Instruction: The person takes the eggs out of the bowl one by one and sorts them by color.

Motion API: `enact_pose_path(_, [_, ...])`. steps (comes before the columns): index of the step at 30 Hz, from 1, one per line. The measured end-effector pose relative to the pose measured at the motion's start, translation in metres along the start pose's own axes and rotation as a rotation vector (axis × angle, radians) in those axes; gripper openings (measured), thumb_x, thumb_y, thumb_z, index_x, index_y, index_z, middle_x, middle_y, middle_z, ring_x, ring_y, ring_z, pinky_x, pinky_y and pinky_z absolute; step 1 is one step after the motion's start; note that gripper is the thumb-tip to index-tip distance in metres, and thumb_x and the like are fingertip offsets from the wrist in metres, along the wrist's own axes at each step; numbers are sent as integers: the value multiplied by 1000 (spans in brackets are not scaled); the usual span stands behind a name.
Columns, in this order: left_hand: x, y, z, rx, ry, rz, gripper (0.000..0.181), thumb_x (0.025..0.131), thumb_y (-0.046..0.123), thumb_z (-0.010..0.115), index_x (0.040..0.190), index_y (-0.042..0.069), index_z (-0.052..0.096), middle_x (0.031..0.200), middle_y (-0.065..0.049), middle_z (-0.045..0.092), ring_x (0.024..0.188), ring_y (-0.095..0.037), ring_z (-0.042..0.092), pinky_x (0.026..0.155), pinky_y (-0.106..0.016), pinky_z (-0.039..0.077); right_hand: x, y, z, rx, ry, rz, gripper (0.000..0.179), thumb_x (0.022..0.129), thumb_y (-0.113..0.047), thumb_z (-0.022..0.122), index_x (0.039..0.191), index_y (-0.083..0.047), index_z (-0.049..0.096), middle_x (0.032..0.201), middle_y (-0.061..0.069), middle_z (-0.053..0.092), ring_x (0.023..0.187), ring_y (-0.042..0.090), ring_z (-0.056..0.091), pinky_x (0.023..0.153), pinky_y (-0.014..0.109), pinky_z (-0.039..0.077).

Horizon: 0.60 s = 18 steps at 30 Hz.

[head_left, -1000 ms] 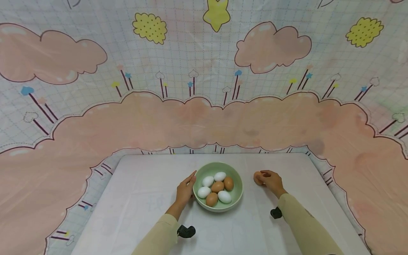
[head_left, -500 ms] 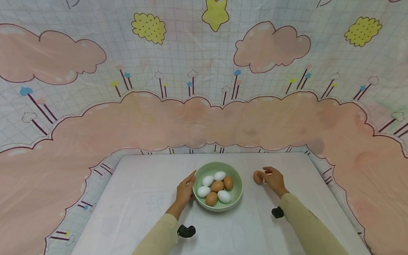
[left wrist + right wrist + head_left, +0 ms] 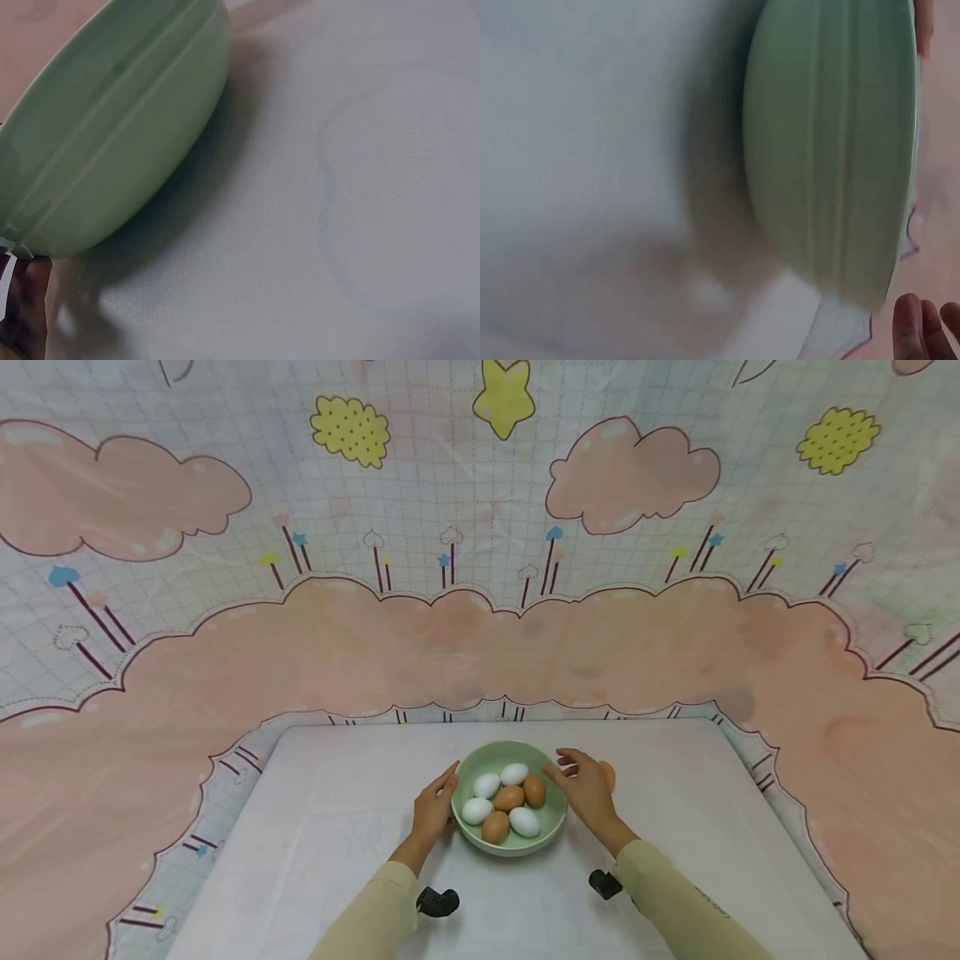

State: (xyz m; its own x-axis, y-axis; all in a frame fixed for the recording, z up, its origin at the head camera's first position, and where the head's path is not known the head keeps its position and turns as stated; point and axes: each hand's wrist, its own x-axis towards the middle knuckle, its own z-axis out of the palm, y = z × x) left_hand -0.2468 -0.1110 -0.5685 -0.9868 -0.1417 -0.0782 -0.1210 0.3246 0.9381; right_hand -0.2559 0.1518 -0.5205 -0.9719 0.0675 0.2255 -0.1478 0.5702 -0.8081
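Bowl [image 3: 551, 817]: eggs [image 3: 509, 798] inside visible in head view only; left grip [image 3: 433, 811] spread against it, right grip [image 3: 588, 789] spread.

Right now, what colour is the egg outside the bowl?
Brown. The egg shows best in the head view, partly behind the right hand.

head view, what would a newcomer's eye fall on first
Probably the green bowl of white and brown eggs on the white table, between the left hand and right hand. Next, the cartoon backdrop behind it, with a yellow star at top centre.
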Motion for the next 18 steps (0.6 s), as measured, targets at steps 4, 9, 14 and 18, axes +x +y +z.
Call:
enact_pose_path(4, [-1,1,0,-9,2,0,41,103,37,50,141,22,56,136,-16,59,47,-9,46,47,-22,42,-10,-5,19,12,-45,18,44,83,-15,79,120,6,66,111,21,70,92,30,69,76,36,58])
enact_pose_path(9, [0,-1,0,-17,0,-3,42,103,38,50,141,22,56,137,-17,58,48,-10,46,46,-22,42,-14,-10,34,-24,-90,74,42,85,-5,75,123,10,63,114,24,69,97,32,68,76,38,59])
enact_pose_path(14, [1,-3,0,-26,2,-7,42,103,40,50,141,23,56,139,-17,56,49,-9,46,47,-22,42,-14,-16,42,-99,-133,79,39,86,-4,73,121,12,63,113,26,69,108,38,64,89,47,54])
enact_pose_path(18, [1,-3,-1,-30,1,-13,41,103,40,50,140,25,57,139,-16,56,50,-10,47,47,-22,43,-13,-18,48,-114,-132,83,40,83,-6,78,115,12,65,112,26,68,110,39,63,92,50,52])
